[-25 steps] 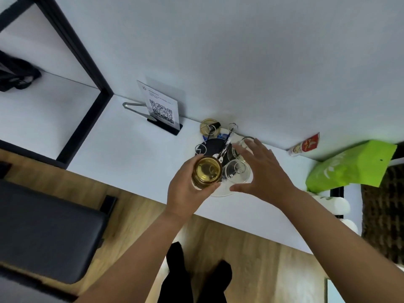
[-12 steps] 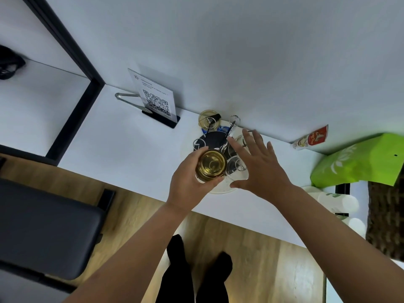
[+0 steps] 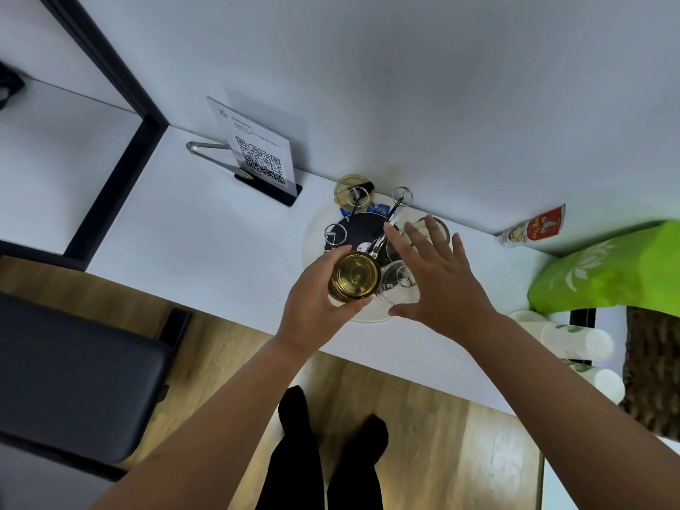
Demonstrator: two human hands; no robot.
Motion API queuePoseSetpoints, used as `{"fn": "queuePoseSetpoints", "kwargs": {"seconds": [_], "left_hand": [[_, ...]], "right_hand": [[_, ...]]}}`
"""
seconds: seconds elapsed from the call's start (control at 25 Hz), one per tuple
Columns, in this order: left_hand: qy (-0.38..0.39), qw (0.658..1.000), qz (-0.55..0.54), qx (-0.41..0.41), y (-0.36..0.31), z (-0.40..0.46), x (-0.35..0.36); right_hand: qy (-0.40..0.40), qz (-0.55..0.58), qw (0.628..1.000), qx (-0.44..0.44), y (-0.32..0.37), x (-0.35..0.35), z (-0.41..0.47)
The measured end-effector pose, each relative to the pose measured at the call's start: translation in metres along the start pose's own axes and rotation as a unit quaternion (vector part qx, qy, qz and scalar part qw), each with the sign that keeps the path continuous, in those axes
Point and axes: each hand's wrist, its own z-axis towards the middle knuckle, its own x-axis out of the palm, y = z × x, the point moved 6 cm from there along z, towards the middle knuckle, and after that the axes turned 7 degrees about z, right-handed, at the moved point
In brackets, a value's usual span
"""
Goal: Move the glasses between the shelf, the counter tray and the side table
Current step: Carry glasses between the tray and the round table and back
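My left hand [image 3: 316,311] grips an amber glass [image 3: 354,277] over the near edge of a round white tray [image 3: 312,230] on the white counter [image 3: 206,244]. My right hand [image 3: 438,281] hovers open, fingers spread, above the tray's right side. A clear glass [image 3: 395,283] stands just right of the amber one, partly under my right palm. Another clear glass [image 3: 430,228] shows behind my fingers, and a second amber glass [image 3: 353,191] sits at the tray's far edge by the wall. A dark rack with metal wire loops [image 3: 362,231] fills the tray's middle.
A QR-code sign [image 3: 257,152] and metal tongs [image 3: 206,149] stand left of the tray. A green bag [image 3: 607,266], a red-and-white packet [image 3: 533,228] and stacked paper cups [image 3: 574,340] lie at the right. A black-framed shelf [image 3: 121,115] is at the left, a dark seat [image 3: 73,377] below.
The view has shifted slightly. My right hand has moved further over the tray toward the wall. My left hand still holds the amber glass at the tray's near edge.
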Motion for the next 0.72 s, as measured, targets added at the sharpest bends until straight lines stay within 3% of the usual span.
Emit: {"fn": "queuePoseSetpoints", "kwargs": {"seconds": [0.72], "left_hand": [[0.063,0.998,0.008,0.015,0.033,0.024,0.017]], "right_hand": [[-0.067,0.011,0.998,-0.005,0.017,0.006,-0.004]]}}
